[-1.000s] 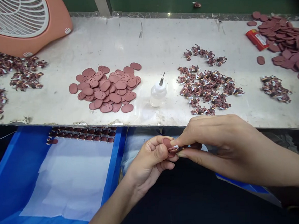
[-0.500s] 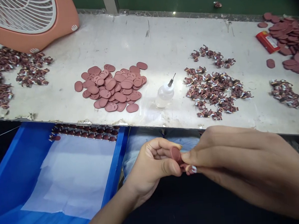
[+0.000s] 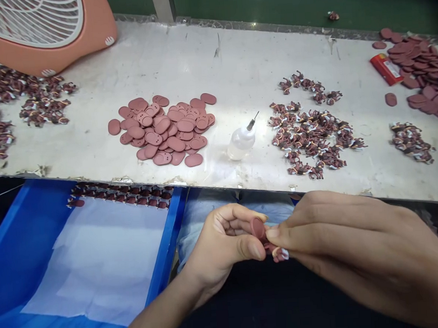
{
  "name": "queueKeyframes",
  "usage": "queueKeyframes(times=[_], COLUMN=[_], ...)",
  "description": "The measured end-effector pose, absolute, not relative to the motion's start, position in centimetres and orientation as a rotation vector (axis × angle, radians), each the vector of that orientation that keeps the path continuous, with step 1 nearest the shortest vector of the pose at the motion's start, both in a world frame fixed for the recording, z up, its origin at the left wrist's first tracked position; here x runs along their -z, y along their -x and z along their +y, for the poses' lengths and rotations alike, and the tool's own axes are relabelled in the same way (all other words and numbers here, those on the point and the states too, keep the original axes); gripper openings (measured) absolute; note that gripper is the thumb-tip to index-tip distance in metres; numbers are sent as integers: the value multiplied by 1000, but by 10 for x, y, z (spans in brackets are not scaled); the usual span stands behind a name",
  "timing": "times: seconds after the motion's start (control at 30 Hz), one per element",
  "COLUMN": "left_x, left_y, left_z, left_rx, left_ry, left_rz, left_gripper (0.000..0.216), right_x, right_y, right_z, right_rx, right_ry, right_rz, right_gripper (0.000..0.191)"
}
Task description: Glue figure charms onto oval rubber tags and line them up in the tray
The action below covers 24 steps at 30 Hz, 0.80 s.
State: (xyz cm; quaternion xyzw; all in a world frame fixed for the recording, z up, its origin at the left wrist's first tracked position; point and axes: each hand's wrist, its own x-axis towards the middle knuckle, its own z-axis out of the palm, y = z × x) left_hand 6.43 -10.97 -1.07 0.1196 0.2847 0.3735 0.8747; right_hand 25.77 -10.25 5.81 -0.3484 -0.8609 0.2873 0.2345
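My left hand (image 3: 224,245) is closed, its thumb and fingers holding a reddish-brown oval base (image 3: 258,227). A small brown figurine (image 3: 279,254) with a white tip and a yellowish band sits against the base's lower side. My right hand (image 3: 342,235) pinches at the join between the two, and its fingers hide most of the figurine. Whether the figurine's feet are fully seated in the base cannot be seen. Both hands are in front of the table's near edge.
On the table (image 3: 182,52) lie a pile of oval bases (image 3: 175,127), a needle-tipped bottle (image 3: 241,142) and heaps of figurines (image 3: 309,133). More bases (image 3: 421,67) surround a red box (image 3: 386,69). An orange fan (image 3: 95,28) stands left, above a blue bin (image 3: 13,256) holding rows of based figurines (image 3: 120,194).
The camera view has shifted slightly. Both hands keep their grip in nearly the same place, and a little more of the figurine shows below my right fingertips.
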Motion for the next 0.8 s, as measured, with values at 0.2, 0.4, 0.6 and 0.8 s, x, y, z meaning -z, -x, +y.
queueKeyframes(times=[0.2,0.4,0.6,0.8], left_x=[16,20,23,28], left_y=[-66,-65,-66,-64], left_z=[-107,-104,-102,-100], left_rx=[-782,-737,-738,-740], left_ry=[-228,-215,-205,-174], left_rz=[627,627,593,538], left_gripper=[34,28,27,24], right_x=[-56,-55,-56,-56], right_y=[-257,-257,-257,-255], right_z=[-95,-87,-81,-82], right_rx=[-882,-1005,-1064,-974], right_ry=[963,1022,1051,1072], right_rz=[-2328,-2295,-2239,-2264], right_gripper=[15,14,15,25])
